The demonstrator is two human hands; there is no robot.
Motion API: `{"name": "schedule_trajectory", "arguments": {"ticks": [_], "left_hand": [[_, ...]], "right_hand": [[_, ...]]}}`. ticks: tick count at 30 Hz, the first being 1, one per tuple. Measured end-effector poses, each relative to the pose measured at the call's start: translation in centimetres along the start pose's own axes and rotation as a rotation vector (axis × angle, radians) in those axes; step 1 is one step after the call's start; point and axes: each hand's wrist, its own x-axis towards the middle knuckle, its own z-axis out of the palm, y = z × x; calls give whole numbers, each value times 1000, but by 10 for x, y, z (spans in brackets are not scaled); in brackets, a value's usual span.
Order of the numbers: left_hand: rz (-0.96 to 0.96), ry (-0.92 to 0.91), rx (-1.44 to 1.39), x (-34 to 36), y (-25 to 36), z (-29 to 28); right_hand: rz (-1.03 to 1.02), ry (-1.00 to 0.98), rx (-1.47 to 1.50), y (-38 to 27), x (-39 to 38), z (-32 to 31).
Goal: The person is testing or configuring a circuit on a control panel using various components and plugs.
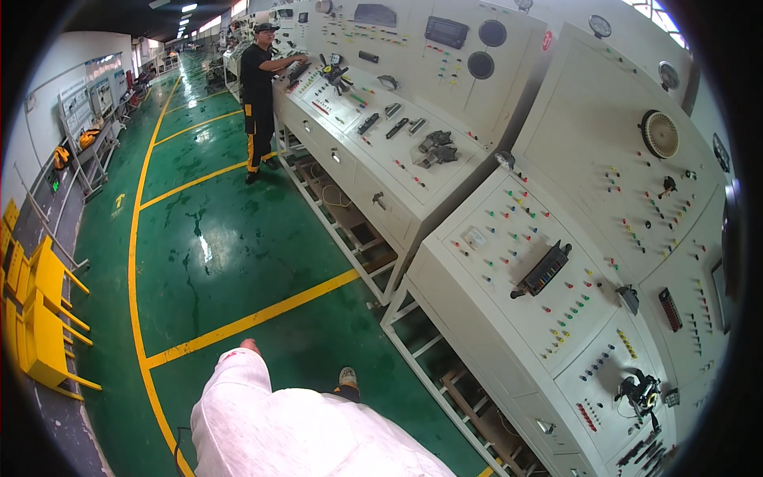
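My left hand (pixel 250 345) shows only as a small patch beyond the cuff of a loose white sleeve (pixel 238 397), low over the green floor. The sleeve hides most of its fingers, so I cannot make out whether it is open or closed or holds anything. It is nearest to a yellow floor line (pixel 254 319) and touches nothing that I can see. My right hand is out of view. One shoe (pixel 347 377) of mine shows beyond the white garment. To my right stands a white training bench (pixel 477 294) with a black fuse box (pixel 544 270) and coloured sockets.
A second white bench (pixel 358 171) carries switches and connectors; a person in dark clothes (pixel 258 87) stands at its far end, arms stretched over it. Yellow chairs (pixel 48 318) line the left wall. Further left are display boards (pixel 87 99). The green floor (pixel 230 238) has shiny patches.
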Motion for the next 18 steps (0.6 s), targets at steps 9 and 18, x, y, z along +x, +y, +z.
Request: {"name": "schedule_trajectory", "arguments": {"ticks": [9,18], "left_hand": [[57,-83,82,-12,18,-14],[-31,25,-28,-45,-13,-47]], "right_hand": [[-29,-37,-68,-9,0,11],[-61,-55,-144,-7,-2,24]]}}
